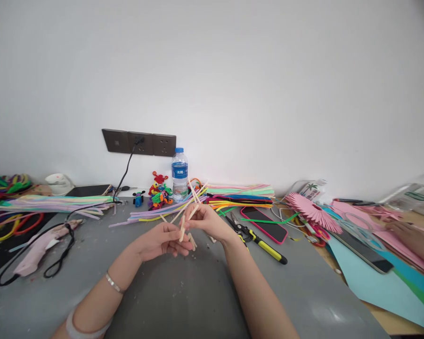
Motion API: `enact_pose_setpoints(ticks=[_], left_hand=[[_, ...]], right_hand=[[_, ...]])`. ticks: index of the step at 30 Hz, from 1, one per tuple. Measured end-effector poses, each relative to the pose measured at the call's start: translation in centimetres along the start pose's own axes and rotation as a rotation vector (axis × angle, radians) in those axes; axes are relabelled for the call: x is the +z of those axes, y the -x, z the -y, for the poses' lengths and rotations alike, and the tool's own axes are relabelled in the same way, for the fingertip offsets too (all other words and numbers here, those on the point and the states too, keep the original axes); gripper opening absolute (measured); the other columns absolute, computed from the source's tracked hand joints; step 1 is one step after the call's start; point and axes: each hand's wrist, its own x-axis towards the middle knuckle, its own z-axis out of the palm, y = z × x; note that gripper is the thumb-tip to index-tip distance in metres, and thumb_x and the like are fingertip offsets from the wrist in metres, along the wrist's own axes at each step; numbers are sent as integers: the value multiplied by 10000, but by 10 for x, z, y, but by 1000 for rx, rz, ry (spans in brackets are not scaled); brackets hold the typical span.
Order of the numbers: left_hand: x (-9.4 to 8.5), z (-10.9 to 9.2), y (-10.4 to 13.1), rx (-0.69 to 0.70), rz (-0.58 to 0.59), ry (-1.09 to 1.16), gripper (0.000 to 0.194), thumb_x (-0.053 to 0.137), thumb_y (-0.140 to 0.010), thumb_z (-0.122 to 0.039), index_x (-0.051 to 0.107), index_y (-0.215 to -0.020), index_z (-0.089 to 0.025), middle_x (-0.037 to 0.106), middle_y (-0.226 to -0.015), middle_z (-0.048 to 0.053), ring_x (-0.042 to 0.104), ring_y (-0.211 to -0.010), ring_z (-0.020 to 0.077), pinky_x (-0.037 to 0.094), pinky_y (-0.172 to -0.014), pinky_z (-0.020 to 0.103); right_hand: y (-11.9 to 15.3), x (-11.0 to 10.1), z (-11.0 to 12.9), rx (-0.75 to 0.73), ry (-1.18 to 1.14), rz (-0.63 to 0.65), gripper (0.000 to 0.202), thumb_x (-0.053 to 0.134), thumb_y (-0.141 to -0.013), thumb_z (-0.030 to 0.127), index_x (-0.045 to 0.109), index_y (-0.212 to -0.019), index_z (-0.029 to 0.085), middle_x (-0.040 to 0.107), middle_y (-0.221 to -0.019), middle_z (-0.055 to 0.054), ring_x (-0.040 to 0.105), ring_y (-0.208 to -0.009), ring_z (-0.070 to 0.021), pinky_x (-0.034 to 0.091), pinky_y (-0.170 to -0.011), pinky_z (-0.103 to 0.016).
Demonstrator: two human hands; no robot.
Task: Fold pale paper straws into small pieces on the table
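Note:
Cream pipe cleaners [182, 228], bent and crossing one another, are held between my two hands above the grey table mat. My left hand [167, 239] pinches them from the left between thumb and forefinger, the other fingers loosely curled. From the right, my right hand [208, 222] closes its fingertips on the same stems, close to the left hand's thumb. Loose ends stick up past the fingers toward the water bottle [180, 176]. Short cream pieces [192, 241] show just below the fingers; whether they join the held stems I cannot tell.
Bundles of coloured pipe cleaners [240, 197] lie along the wall. Yellow-handled pliers [265, 245] and a pink-edged phone [268, 227] are at right. A pink glue gun [38, 252] with a black cord lies left. Another person's hand [415, 242] rests over paper at far right.

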Motion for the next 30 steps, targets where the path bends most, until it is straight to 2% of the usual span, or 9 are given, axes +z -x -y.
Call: enact_pose_setpoints(ticks=[4, 9, 17, 20, 25, 30], left_hand=[[1, -1, -2, 11, -86, -86, 316, 747, -743, -426, 761, -848, -128, 769, -861, 130, 706, -689, 146, 474, -548, 172], [-1, -2, -2, -6, -149, -163, 301, 732, -757, -421, 755, -743, -121, 767, -784, 115, 693, -640, 129, 444, -509, 158], [-2, 0, -1, -25, -113, -157, 277, 750, -742, -402, 727, -723, -126, 755, -700, 78, 678, -586, 114, 426, -476, 151], [-2, 0, -3, -3, -141, -94, 282, 741, -757, -404, 731, -773, -123, 763, -760, 93, 683, -618, 114, 451, -495, 151], [-3, -1, -7, 22, -203, 54, 334, 768, -736, -379, 728, -951, -127, 745, -1008, 145, 708, -882, 192, 536, -630, 199], [-3, 0, -9, 9, -278, 37, 301, 735, -772, -376, 725, -923, -115, 744, -973, 147, 705, -807, 168, 529, -625, 198]], right_hand=[[-2, -3, -4, 33, 80, -82, 210, 785, -690, 275, 615, -709, 154, 680, -742, -17, 635, -692, -137, 494, -666, -263], [-5, 0, -6, 45, 151, -126, 211, 752, -718, 329, 645, -772, 154, 657, -710, -3, 609, -652, -128, 501, -649, -270], [-5, -2, -5, 44, 84, -146, 195, 765, -701, 306, 635, -745, 169, 684, -785, -7, 631, -727, -134, 497, -669, -253], [-5, -5, -7, 43, 43, -186, 207, 775, -687, 312, 643, -754, 168, 706, -849, -22, 644, -767, -141, 503, -707, -264], [-5, -9, -10, 61, 46, -235, 246, 791, -656, 334, 663, -771, 159, 698, -830, -21, 642, -765, -144, 514, -761, -293], [-6, -7, -8, 66, 66, -248, 240, 792, -643, 329, 653, -736, 157, 676, -809, -13, 619, -754, -134, 517, -755, -282]])
